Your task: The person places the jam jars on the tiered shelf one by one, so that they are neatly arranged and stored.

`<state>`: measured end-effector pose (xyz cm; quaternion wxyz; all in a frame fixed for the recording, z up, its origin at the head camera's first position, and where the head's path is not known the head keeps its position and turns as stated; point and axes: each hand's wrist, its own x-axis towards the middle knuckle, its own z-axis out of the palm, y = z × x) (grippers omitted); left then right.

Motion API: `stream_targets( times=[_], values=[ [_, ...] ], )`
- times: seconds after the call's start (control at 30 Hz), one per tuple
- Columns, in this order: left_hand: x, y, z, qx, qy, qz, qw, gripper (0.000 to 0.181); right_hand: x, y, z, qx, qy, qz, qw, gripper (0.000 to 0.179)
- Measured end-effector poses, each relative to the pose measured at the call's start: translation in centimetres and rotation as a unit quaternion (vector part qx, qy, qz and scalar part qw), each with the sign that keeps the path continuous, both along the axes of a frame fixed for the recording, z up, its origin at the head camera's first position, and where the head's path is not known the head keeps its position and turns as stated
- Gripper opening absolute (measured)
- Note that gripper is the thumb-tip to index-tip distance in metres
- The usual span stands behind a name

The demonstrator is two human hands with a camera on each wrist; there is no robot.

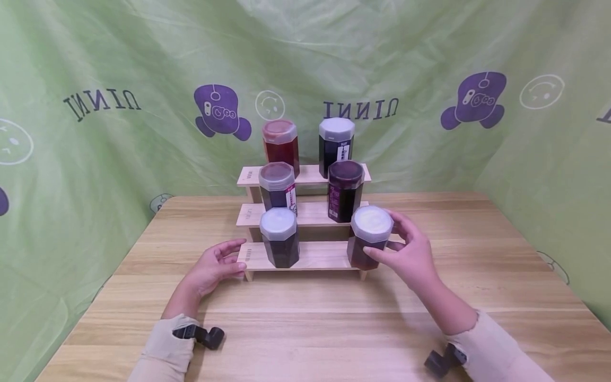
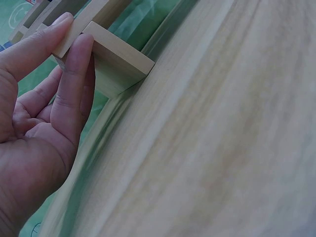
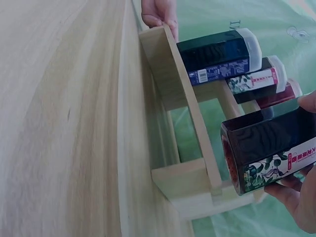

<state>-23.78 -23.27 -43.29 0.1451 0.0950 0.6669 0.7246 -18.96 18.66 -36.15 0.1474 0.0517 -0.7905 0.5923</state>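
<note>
A three-step wooden display rack stands on the table. My left hand pinches the left end of its lowest step; in the left wrist view, thumb and fingers meet at the board's corner. My right hand grips a dark octagonal jar with a whitish lid by its sides, at the right end of that step. In the right wrist view this jar is tilted, its base showing and seemingly off the board. Another dark white-lidded jar sits on the left of the lowest step.
On the middle step are a grey-lidded jar and a purple-lidded jar. The top step holds a red jar and a dark white-lidded jar. Behind the wooden table hangs a green printed cloth.
</note>
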Motion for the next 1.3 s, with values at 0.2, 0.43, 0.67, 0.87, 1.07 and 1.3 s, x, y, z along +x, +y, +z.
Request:
stream_targets(
  times=[0.2,0.43,0.67,0.87,1.07,1.3],
  values=[
    [0.0,0.0,0.0,0.001,-0.005,0.001,1.0000,0.077,-0.7,-0.8,-0.6,-0.016,0.006,0.014,0.9998,0.084],
    [0.0,0.0,0.1,-0.003,-0.010,0.002,0.9999,0.077,-1.2,-1.6,-1.2,-0.036,-0.005,0.023,0.9991,0.086],
    [0.1,0.1,0.2,-0.004,-0.008,0.005,0.9999,0.076,-1.4,-2.1,-1.2,-0.047,-0.016,0.033,0.9982,0.084],
    [0.0,0.0,0.2,-0.003,-0.010,0.006,0.9999,0.077,-1.7,-2.3,-1.3,-0.039,-0.022,0.036,0.9983,0.083],
    [-0.1,-0.1,0.2,-0.004,-0.009,0.005,0.9999,0.078,-1.7,-2.2,-1.4,-0.028,-0.025,0.042,0.9984,0.084],
    [0.0,0.0,0.1,-0.004,-0.009,0.005,0.9999,0.076,-1.4,-1.8,-1.4,-0.011,-0.024,0.059,0.9979,0.087]
  ],
)
